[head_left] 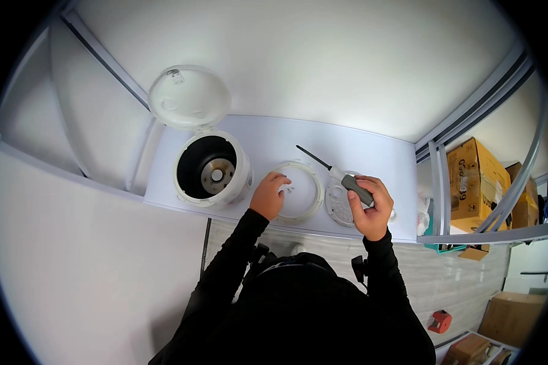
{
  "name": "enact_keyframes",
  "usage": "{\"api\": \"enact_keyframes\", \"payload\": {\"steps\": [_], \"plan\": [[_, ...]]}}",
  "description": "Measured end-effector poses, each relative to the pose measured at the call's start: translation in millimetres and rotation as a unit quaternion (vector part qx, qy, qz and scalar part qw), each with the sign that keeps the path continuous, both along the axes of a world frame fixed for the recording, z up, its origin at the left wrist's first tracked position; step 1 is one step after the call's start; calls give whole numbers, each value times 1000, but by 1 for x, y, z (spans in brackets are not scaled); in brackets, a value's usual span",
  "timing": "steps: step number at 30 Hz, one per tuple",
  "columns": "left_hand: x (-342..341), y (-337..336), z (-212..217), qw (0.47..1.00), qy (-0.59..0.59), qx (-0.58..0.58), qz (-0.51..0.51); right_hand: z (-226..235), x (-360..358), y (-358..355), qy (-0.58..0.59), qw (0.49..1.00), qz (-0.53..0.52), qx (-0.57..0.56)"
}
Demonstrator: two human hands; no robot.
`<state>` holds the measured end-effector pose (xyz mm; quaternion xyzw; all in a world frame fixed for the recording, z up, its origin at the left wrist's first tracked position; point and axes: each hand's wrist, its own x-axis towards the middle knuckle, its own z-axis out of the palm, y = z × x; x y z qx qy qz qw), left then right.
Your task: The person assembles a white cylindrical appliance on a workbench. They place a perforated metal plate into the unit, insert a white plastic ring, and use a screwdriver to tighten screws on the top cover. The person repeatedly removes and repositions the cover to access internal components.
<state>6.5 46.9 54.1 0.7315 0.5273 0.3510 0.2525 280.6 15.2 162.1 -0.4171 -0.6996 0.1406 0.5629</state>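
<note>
**White cooker parts spread out, screwdriver in hand**

White plastic dominates the head view: a rice cooker (212, 170) stands on the table (371, 158) with its lid (189, 97) hinged up and its dark well bare down to the metal heating plate (217, 173). Just right of it lies a loose white ring (299, 191); the left hand (269, 194) rests curled on the ring's near-left edge, fingers bent, pinching at something too small to tell. Beyond the ring sits a round perforated plate (340, 207). The right hand (371, 207) is closed around a grey-handled screwdriver (338, 173), whose tip points up and away. This looks like mid-disassembly; the next move calls for a steady ring and a well-seated tip. A pale wall sits behind, cardboard boxes (475, 179) at right, a red object (439, 320) on the floor
</note>
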Motion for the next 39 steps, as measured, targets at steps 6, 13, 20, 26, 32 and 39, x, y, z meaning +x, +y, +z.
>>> {"api": "enact_keyframes", "payload": {"steps": [6,13,20,26,32,39], "plan": [[-29,-7,63,993,-33,113,10,1,-40,7,19,1000,-14,6],[-108,-10,121,981,-89,161,62,5,-113,14,56,998,-29,17],[-233,36,118,968,-63,185,157,-2,-210,12,138,980,-138,23],[-285,84,94,982,-73,90,152,-8,-265,1,107,983,-151,8],[-284,105,91,977,-176,97,78,-2,-292,-15,58,982,-179,1],[-282,120,105,950,-254,167,66,5,-293,-33,45,972,-227,25]]}}
